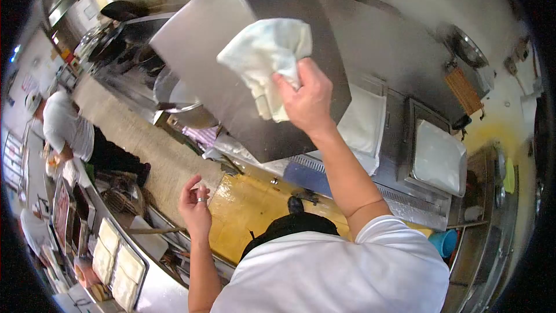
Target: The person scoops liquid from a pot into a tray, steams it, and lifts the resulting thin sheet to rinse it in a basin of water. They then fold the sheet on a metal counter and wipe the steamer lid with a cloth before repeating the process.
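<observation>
My right hand (310, 99) is raised and grips a white cloth (267, 58), pressing it flat against the side of a large stainless steel hood (220, 29). My left hand (195, 206) hangs lower at the left, held free in the air with fingers loosely curled and a ring on one finger; it holds nothing. The cloth is bunched above my right fingers and covers part of the steel panel.
A person in a white shirt (65, 127) bends over at the far left. Metal trays (116, 258) sit at the lower left. A steel counter with white lids (437, 156) runs on the right, a blue cup (445, 242) below it. The floor (249, 208) is wet and yellow.
</observation>
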